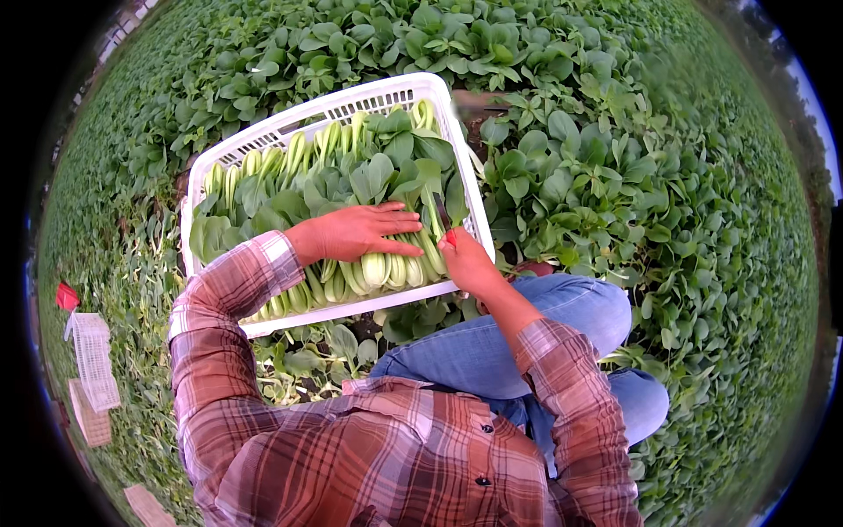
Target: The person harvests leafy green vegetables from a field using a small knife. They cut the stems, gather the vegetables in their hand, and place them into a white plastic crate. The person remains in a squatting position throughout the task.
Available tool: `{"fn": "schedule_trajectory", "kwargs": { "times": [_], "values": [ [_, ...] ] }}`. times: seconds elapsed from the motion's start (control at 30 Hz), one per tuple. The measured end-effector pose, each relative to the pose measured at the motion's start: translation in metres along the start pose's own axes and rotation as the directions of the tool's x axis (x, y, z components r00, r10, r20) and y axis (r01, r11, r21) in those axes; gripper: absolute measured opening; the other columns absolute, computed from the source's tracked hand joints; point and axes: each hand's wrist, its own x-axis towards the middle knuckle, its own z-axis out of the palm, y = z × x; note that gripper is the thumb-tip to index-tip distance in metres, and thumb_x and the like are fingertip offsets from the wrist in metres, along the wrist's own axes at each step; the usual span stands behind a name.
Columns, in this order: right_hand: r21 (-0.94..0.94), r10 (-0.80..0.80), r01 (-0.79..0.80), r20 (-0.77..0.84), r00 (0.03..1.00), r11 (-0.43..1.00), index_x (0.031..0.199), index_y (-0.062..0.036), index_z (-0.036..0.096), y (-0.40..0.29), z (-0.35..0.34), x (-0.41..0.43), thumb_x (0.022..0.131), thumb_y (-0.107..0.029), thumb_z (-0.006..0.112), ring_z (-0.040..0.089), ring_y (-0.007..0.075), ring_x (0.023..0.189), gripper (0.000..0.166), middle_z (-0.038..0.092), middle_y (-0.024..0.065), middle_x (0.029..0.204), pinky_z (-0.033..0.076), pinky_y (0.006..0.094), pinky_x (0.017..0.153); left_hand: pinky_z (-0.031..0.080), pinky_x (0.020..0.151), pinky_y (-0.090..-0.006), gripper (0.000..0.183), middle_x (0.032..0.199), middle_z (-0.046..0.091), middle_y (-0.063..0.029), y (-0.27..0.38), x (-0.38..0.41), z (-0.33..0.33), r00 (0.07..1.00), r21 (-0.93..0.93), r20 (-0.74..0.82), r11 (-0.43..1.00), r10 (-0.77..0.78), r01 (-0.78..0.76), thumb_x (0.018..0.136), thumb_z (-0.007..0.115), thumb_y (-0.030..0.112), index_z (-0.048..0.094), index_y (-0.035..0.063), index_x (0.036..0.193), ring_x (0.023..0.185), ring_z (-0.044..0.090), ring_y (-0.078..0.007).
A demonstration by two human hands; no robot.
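Note:
A white plastic crate (469,168) stands before me, filled with rows of bok choy (375,269), pale stem ends outward along both long sides and leaves towards the middle. My left hand (362,232) lies palm down on the plants near the front side, fingers spread towards the right. At the crate's right end, my right hand (469,260) is closed around the red handle of a knife (442,212). The dark blade points away from me, beside a pale stem and leaves. My right palm is hidden.
Leafy plants (560,171) grow close around the crate's far and right sides. My bent knees in jeans (579,309) are at the crate's near right. At the far left stand a white crate (95,359) and a pinkish crate (89,418), with a red object (67,296) above them.

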Motion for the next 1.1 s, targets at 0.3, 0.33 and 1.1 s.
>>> {"fn": "schedule_trajectory", "kwargs": {
  "times": [0.3,0.33,1.1],
  "values": [
    [-0.001,0.163,-0.163,0.084,0.983,0.987,0.111,0.0025,0.047,0.008,-0.002,0.018,0.093,-0.021,0.047,0.061,0.0407,0.091,0.030,0.060,0.0255,0.102,0.049,0.0445,0.079,0.018,0.114,-0.0454,0.075,0.136,0.043,-0.0193,0.011,0.027,-0.021,0.990,-0.221,0.143,0.974,-0.021,0.053,0.067,0.069,0.010,0.041,0.0095,0.136,0.133,0.034,-0.0320],
    [0.060,0.198,-0.205,0.115,0.973,0.977,0.110,0.0025,0.046,-0.002,-0.003,0.015,0.094,-0.021,0.045,0.061,0.0364,0.091,0.028,0.058,0.0228,0.104,0.052,0.0416,0.074,0.017,0.114,-0.0456,0.075,0.136,0.043,-0.0194,0.017,0.024,-0.027,0.989,-0.288,0.141,0.954,-0.048,0.087,0.069,0.072,0.015,0.040,0.0079,0.137,0.133,0.034,-0.0321],
    [0.497,0.050,-0.008,-0.072,0.996,0.868,0.107,-0.0053,0.048,-0.057,-0.076,-0.023,0.098,-0.022,0.043,0.059,0.0108,0.070,0.019,0.056,0.0083,0.093,0.046,0.0247,0.050,0.012,0.115,-0.0466,0.051,0.150,0.025,-0.0049,0.014,0.035,0.070,0.970,0.036,0.080,0.973,-0.230,0.228,0.096,0.031,0.034,0.029,0.0153,0.143,0.140,0.016,-0.0313]
  ]
}}
